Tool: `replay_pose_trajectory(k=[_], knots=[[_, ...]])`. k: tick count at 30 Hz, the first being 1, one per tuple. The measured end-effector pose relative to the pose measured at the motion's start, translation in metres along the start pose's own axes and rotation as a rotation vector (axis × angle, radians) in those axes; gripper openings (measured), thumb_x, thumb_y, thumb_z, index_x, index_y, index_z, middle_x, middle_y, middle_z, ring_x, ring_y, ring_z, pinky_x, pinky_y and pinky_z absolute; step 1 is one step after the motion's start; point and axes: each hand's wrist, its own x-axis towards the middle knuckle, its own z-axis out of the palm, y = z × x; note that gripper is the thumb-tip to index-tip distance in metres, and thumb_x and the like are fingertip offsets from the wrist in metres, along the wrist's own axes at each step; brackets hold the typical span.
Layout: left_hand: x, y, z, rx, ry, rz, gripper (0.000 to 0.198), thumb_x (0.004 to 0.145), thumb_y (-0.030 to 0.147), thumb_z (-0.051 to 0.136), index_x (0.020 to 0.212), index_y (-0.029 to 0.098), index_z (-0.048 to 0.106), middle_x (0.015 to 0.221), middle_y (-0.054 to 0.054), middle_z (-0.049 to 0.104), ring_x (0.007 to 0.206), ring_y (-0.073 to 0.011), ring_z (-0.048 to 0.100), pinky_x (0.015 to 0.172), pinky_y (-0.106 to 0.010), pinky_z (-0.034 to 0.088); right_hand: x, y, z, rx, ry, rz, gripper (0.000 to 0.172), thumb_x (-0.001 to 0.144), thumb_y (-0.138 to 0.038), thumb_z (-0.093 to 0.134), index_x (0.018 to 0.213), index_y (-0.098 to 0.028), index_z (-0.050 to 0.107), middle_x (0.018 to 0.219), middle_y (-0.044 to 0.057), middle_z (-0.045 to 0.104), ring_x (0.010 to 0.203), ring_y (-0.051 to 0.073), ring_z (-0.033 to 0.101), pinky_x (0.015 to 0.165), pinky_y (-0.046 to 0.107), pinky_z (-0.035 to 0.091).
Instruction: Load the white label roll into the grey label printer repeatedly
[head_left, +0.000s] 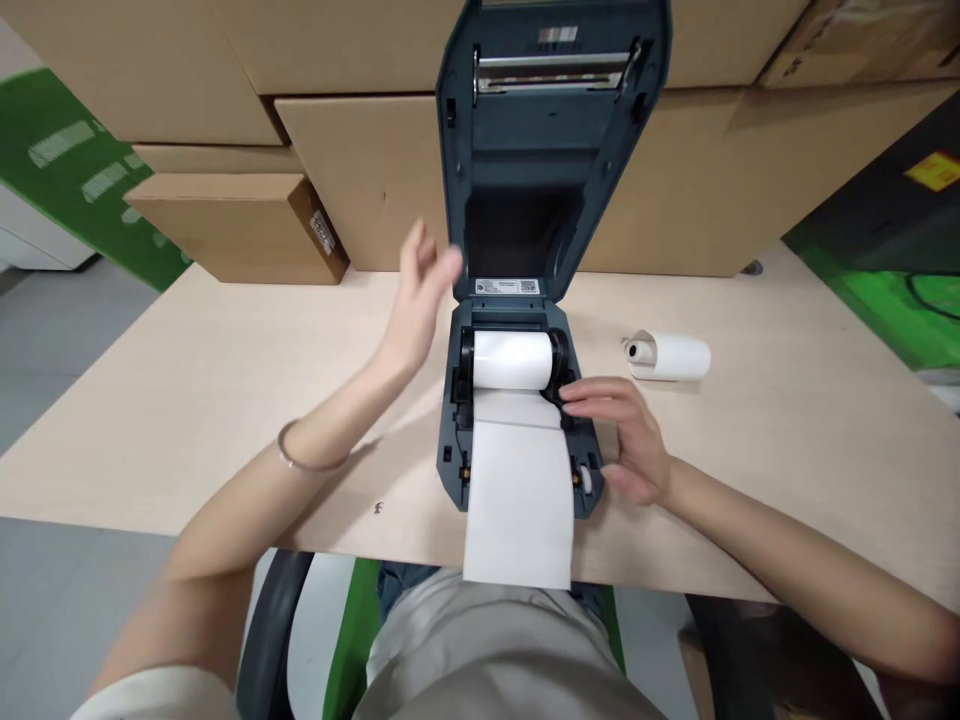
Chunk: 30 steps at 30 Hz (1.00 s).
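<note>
A dark blue-grey label printer stands on the table with its lid raised upright. Inside sits a white label roll between black holders. From it a white label strip runs forward, over the printer's front and past the table edge. My left hand is raised beside the lid's left edge, fingers apart and holding nothing; whether it touches the lid I cannot tell. At the printer's right side is my right hand, its fingers stretched toward the right roll holder and its thumb near the front corner.
A small roll of white paper lies on the table to the right. Large cardboard boxes line the back, with a flatter box at the back left. A chair armrest is below the front edge.
</note>
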Motion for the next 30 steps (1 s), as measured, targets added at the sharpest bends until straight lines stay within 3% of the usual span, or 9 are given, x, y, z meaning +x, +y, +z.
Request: replay_pose_trajectory(k=[2,5,9,13,17,22,26,30], knots=[[-0.047,-0.023,0.002,-0.084,-0.053,-0.161,0.108,0.09,0.074,0.072,0.173,0.036,0.015,0.186,-0.014,0.017,0.174,-0.0429,0.008,0.137,-0.069,0.019,0.019,0.003,-0.008,-0.13,-0.015,0.101,0.037,0.099,-0.043,0.059,0.134,-0.031,0.062,0.121,0.01,0.074,0.11,0.032,0.072,0.091,0.049,0.056],[-0.088,-0.039,0.006,-0.18,-0.237,-0.231,0.101,0.093,0.057,0.074,0.174,0.036,0.018,0.187,-0.009,0.018,0.174,-0.0419,0.014,0.139,-0.07,0.018,0.058,0.01,-0.012,-0.362,-0.186,0.239,0.036,0.096,-0.04,0.066,0.129,-0.026,0.066,0.128,0.013,0.075,0.119,0.036,0.07,0.102,0.054,0.05],[-0.09,-0.037,0.008,-0.184,-0.3,-0.141,0.091,0.087,0.036,0.069,0.17,0.03,0.034,0.184,-0.003,0.027,0.172,-0.0399,0.02,0.142,-0.062,0.016,0.102,0.014,0.004,-0.54,-0.564,0.241,0.049,0.087,-0.047,0.072,0.123,-0.014,0.072,0.116,0.017,0.078,0.11,0.04,0.07,0.101,0.054,0.045],[-0.082,-0.037,0.012,-0.196,-0.287,-0.103,0.091,0.077,0.027,0.061,0.166,0.026,0.04,0.177,-0.005,0.042,0.167,-0.0401,0.031,0.141,-0.06,0.021,0.114,0.006,0.027,-0.677,-0.827,0.312,0.044,0.081,-0.04,0.075,0.11,-0.008,0.072,0.105,0.02,0.079,0.096,0.037,0.072,0.095,0.047,0.044],[-0.084,-0.042,0.016,-0.229,-0.257,-0.1,0.09,0.074,0.026,0.059,0.162,0.026,0.043,0.169,-0.004,0.052,0.161,-0.0385,0.04,0.139,-0.059,0.027,0.11,0.001,0.034,-0.695,-0.788,0.337,0.038,0.079,-0.033,0.074,0.107,-0.008,0.072,0.106,0.021,0.079,0.096,0.036,0.073,0.099,0.047,0.045],[-0.085,-0.043,0.018,-0.225,-0.239,-0.073,0.091,0.074,0.027,0.059,0.164,0.025,0.041,0.175,-0.005,0.044,0.165,-0.0392,0.034,0.14,-0.056,0.025,0.111,-0.002,0.018,-0.643,-0.6,0.289,0.046,0.073,-0.032,0.075,0.113,-0.011,0.073,0.111,0.019,0.079,0.104,0.038,0.072,0.104,0.05,0.047],[-0.085,-0.041,0.017,-0.262,-0.27,-0.037,0.092,0.077,0.024,0.06,0.167,0.027,0.039,0.176,-0.004,0.042,0.165,-0.038,0.032,0.14,-0.053,0.024,0.124,-0.02,-0.02,-0.612,-0.435,0.307,0.058,0.077,-0.052,0.075,0.124,-0.018,0.072,0.114,0.013,0.078,0.106,0.039,0.072,0.097,0.053,0.05],[-0.087,-0.035,0.019,-0.284,-0.255,-0.063,0.09,0.078,0.022,0.057,0.166,0.027,0.04,0.176,-0.003,0.042,0.165,-0.0369,0.032,0.139,-0.053,0.024,0.136,-0.029,-0.073,-0.767,-0.436,0.487,0.057,0.078,-0.067,0.075,0.122,-0.03,0.073,0.11,0.007,0.077,0.097,0.038,0.073,0.077,0.047,0.053]])
